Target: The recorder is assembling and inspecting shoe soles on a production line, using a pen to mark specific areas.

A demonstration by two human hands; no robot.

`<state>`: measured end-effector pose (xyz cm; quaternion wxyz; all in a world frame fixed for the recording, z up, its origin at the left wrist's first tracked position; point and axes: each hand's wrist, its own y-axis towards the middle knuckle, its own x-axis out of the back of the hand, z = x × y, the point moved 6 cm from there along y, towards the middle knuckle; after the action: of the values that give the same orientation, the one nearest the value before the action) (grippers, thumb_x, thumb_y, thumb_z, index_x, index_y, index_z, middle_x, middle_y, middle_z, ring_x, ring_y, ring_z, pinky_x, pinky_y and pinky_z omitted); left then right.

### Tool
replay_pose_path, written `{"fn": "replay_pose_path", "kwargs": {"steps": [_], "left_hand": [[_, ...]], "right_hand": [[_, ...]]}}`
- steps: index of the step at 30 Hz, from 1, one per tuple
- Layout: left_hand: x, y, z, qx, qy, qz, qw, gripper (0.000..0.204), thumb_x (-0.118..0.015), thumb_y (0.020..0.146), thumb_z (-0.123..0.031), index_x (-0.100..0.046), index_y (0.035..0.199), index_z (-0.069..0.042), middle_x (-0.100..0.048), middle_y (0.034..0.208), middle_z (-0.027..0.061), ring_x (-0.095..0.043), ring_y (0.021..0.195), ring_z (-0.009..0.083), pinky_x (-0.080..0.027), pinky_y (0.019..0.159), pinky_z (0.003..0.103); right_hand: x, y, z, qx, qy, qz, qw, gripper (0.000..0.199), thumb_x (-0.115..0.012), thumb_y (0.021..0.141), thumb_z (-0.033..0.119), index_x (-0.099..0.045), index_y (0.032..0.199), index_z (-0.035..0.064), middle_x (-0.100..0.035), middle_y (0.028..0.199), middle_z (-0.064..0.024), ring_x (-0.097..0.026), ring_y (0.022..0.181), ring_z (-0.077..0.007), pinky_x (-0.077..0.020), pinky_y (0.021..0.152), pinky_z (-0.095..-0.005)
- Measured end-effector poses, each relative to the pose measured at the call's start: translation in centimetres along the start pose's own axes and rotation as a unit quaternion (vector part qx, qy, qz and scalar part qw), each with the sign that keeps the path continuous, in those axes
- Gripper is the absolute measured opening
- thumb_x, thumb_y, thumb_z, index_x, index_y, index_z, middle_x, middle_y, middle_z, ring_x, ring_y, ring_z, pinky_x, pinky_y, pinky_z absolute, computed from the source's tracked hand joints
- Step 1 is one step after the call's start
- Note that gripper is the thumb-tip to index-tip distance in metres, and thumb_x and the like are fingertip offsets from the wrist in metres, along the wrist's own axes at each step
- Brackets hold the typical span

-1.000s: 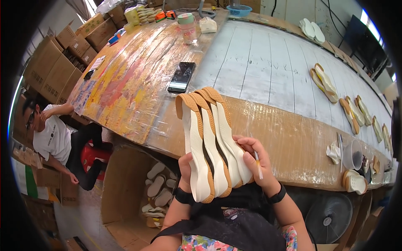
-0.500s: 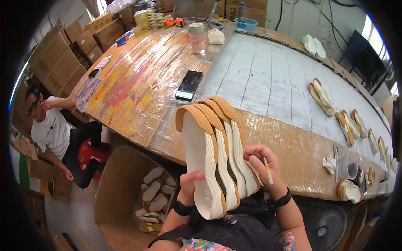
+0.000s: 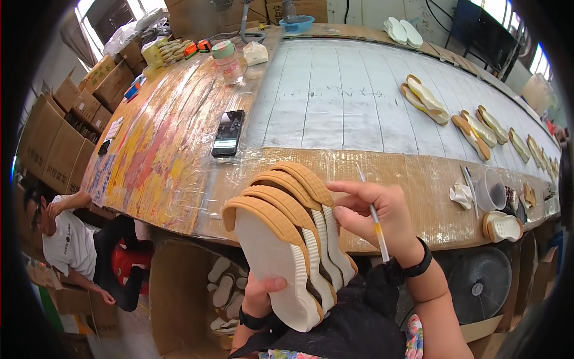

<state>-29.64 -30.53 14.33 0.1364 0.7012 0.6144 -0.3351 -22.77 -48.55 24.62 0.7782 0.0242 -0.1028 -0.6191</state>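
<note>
A stack of several shoe soles (image 3: 263, 239), white with tan rims, is held up over my lap. My left hand (image 3: 263, 293) grips its lower part, with the thumb across the nearest sole's white face. The tan-capped ends point toward the table. At the stack's right side is my right hand (image 3: 382, 212), its index finger and thumb at the rear sole's edge; whether they press on it I cannot tell. A thin brush (image 3: 377, 227) with a pale and orange handle is tucked in that hand, its fine tip pointing up.
On the table (image 3: 179, 155) lie a phone (image 3: 228, 133), a lidded jar (image 3: 228, 63) and more soles (image 3: 424, 99) at right. A clear cup (image 3: 490, 190) stands near the front edge. Below is a cardboard box (image 3: 179, 299) of soles. A person (image 3: 72, 239) sits at left.
The view has swung to the right. My right hand has moved up along the stack toward its tan end, and the brush now tips upward. The stack leans further left.
</note>
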Motion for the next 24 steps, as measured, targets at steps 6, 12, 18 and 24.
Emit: {"fn": "replay_pose_path", "kwargs": {"steps": [6,12,18,24], "left_hand": [[0.8,-0.1,1.0,0.032,-0.023,0.009,0.999,0.062,-0.058,0.057,-0.015,-0.043,0.114,0.004,-0.055,0.1,0.0144,-0.055,0.089,0.0254,-0.044,0.079,0.032],[3.5,0.8,3.2,0.04,0.022,0.03,0.998,0.063,-0.047,0.073,-0.037,-0.038,0.121,0.002,-0.052,0.11,0.0173,-0.053,0.097,0.029,-0.043,0.085,0.036],[7.2,4.6,2.8,-0.13,0.048,-0.061,0.988,0.044,-0.051,0.078,-0.016,-0.044,0.119,-0.001,-0.057,0.106,0.0099,-0.057,0.087,0.0214,-0.043,0.079,0.035],[6.7,-1.7,-3.3,-0.406,-0.108,-0.048,0.906,0.041,-0.05,0.08,-0.015,-0.045,0.119,-0.002,-0.058,0.104,0.0088,-0.058,0.086,0.0201,-0.043,0.078,0.035]], "right_hand": [[0.2,-0.5,-0.3,0.024,-0.015,-0.009,1.0,0.034,-0.057,0.075,0.002,-0.055,0.109,-0.0022,-0.065,0.08,-0.0097,-0.06,0.072,-0.0091,-0.0489,0.067,-0.0216],[0.1,0.3,-1.2,-0.009,0.029,-0.003,1.0,0.033,-0.059,0.078,0.005,-0.054,0.11,-0.0016,-0.064,0.086,-0.0096,-0.06,0.078,-0.0097,-0.0483,0.069,-0.022],[-2.6,1.3,-1.6,-0.01,0.117,0.055,0.992,0.036,-0.052,0.083,0.005,-0.046,0.118,-0.0006,-0.058,0.102,-0.0156,-0.055,0.095,-0.0176,-0.0463,0.078,-0.0278],[-1.5,1.0,-3.6,-0.045,0.058,-0.024,0.997,0.034,-0.045,0.088,0.016,-0.046,0.115,-0.0054,-0.059,0.098,-0.0162,-0.058,0.087,-0.0198,-0.0457,0.078,-0.0288]]}}
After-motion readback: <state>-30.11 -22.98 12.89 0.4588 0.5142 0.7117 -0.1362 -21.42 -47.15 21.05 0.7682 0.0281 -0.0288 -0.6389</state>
